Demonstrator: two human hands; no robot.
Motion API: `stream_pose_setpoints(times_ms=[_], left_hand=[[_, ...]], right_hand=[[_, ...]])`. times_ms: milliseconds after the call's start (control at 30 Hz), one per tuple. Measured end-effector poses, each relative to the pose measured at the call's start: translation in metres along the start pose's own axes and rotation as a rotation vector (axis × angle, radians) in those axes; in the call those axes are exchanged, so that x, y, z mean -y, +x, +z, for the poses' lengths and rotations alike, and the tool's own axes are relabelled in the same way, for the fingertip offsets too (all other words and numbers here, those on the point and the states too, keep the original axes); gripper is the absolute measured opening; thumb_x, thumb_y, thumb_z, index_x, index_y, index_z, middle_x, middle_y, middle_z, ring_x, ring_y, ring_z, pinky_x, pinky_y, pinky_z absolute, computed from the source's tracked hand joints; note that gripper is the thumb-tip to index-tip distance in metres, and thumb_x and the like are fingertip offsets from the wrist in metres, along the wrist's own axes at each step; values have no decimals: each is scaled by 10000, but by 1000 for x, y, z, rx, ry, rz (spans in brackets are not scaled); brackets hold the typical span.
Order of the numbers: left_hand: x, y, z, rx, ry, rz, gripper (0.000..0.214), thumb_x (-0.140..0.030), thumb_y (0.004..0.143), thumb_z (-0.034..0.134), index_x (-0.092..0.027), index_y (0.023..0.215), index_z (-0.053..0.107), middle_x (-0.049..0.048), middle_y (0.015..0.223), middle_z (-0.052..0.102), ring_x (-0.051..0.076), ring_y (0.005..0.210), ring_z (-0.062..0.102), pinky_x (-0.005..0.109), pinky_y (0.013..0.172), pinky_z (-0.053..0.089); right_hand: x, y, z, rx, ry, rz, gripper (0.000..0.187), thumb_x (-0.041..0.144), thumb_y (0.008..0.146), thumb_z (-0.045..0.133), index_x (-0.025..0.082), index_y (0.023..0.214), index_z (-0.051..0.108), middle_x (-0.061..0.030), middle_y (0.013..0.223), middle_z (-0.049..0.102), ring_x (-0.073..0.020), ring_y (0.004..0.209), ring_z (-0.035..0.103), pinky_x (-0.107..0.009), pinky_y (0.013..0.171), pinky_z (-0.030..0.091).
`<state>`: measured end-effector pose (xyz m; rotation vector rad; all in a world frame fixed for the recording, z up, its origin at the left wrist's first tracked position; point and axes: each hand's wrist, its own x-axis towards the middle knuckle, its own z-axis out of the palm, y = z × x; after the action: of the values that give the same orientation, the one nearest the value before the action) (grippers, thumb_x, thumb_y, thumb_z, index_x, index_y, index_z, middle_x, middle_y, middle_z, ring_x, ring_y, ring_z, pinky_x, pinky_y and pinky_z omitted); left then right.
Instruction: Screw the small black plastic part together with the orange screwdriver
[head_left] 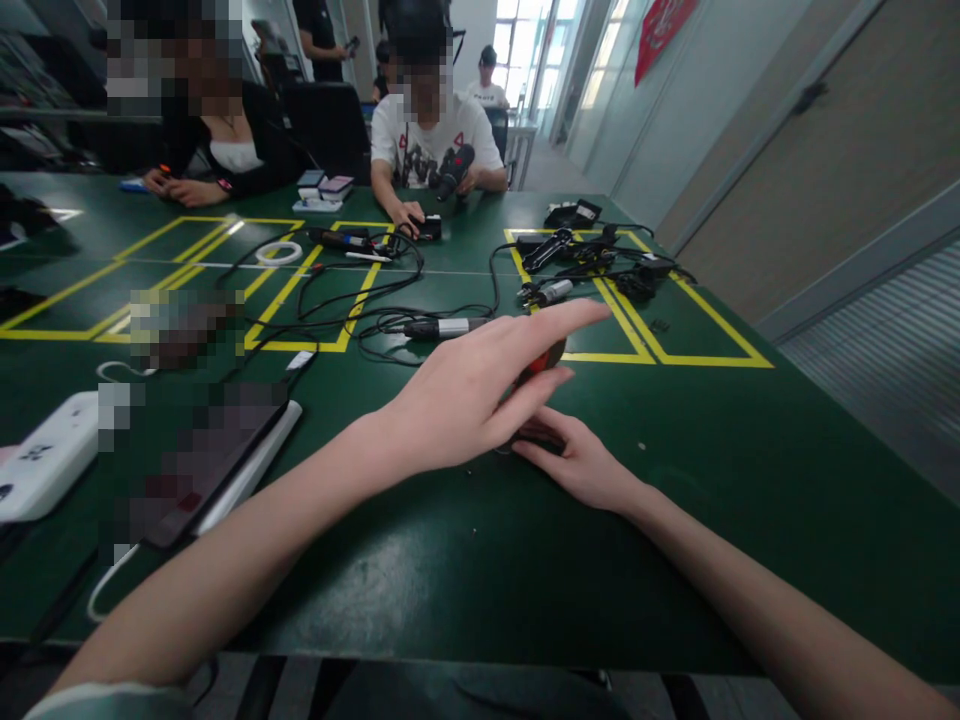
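Observation:
My left hand [480,380] reaches across the middle of the table, with its index finger stretched out and its thumb below. Between them shows part of a small dark round-edged object with a red-orange patch [553,357]; the hand covers most of it, so its kind cannot be made out. Lower and to the right, my right hand [581,462] rests close to the green tabletop [480,580]. Its fingers are bent together under my left hand, around something dark that is mostly hidden. Whether both hands hold one object is not visible.
At left lie a phone [217,460], a white power bank [52,455] and a white cable. Beyond my hands are a black-and-silver tool [439,328], tangled black cables [637,275], a white ring [278,253] and yellow tape lines. Two people sit opposite; one holds a dark device [454,172].

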<state>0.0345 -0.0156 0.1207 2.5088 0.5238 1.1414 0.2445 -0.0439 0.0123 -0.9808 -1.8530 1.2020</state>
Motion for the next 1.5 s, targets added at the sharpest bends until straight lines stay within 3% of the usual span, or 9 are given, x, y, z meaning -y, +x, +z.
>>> stream_pose_setpoints(times_ms=[200, 567, 767, 1000, 1167, 1300, 1367, 1433, 1500], left_hand=[[8, -6, 5, -69, 124, 2, 371, -385, 1017, 621, -244, 1360, 623, 75, 1217, 748, 196, 927, 701, 316, 876, 538], [3, 0, -4, 12, -31, 40, 468, -224, 986, 572, -297, 1447, 602, 59, 1057, 727, 217, 876, 659, 342, 826, 546], [19, -5, 3, -154, 126, 138, 321, -416, 963, 716, -226, 1216, 669, 45, 982, 745, 173, 843, 683, 277, 776, 531], [16, -5, 2, -101, 75, 231, 444, -132, 994, 486, -173, 1431, 557, 109, 1195, 752, 176, 1020, 710, 280, 863, 561], [16, -6, 2, -107, 85, 198, 403, -214, 1002, 649, -197, 1402, 595, 79, 1120, 740, 151, 935, 689, 256, 828, 564], [18, -7, -1, -122, 117, 191, 340, -290, 996, 688, -200, 1321, 646, 49, 1007, 710, 136, 829, 664, 233, 725, 546], [17, -7, -4, -111, 119, 189, 315, -271, 993, 677, -187, 1297, 661, 51, 990, 706, 141, 831, 669, 240, 732, 555], [14, -6, -8, -90, 99, 192, 307, -204, 992, 632, -171, 1295, 669, 81, 1068, 723, 161, 932, 699, 269, 822, 583], [11, -4, -11, -71, 59, 197, 323, -121, 992, 577, -155, 1298, 672, 121, 1207, 732, 187, 1110, 709, 306, 969, 584]], right_hand=[[1, 1, 0, -12, -38, -14, 321, 276, 954, 671, 244, 1271, 708, -79, 1211, 800, -277, 1147, 770, -531, 1101, 598], [-2, 0, 2, -11, -33, -24, 324, 250, 956, 653, 232, 1276, 701, -77, 1215, 798, -263, 1145, 767, -503, 1088, 609], [-6, 0, 3, -53, -88, -81, 260, 240, 946, 651, 247, 1198, 715, -65, 1175, 804, -261, 1085, 775, -484, 1030, 637], [-6, 1, 5, 3, -95, -80, 306, 225, 984, 613, 225, 1286, 664, -98, 1240, 781, -268, 1174, 753, -502, 1090, 598], [-7, 1, 11, -1, -147, -109, 296, 233, 990, 584, 237, 1284, 619, -93, 1178, 772, -267, 1127, 750, -489, 1044, 608], [0, 0, 9, -216, -266, -238, 359, 243, 863, 725, 247, 1186, 570, -104, 1169, 689, -267, 1051, 698, -427, 896, 611], [7, -3, 5, -384, -333, -359, 221, 196, 848, 697, 260, 968, 522, -51, 955, 632, -220, 851, 636, -355, 735, 551], [13, -7, 3, -343, -361, -540, 236, 149, 868, 643, 261, 825, 440, 22, 738, 521, -160, 648, 518, -290, 591, 415], [16, -12, 7, -119, -405, -640, 295, 156, 879, 650, 254, 753, 402, 67, 620, 446, -123, 546, 428, -285, 537, 296]])
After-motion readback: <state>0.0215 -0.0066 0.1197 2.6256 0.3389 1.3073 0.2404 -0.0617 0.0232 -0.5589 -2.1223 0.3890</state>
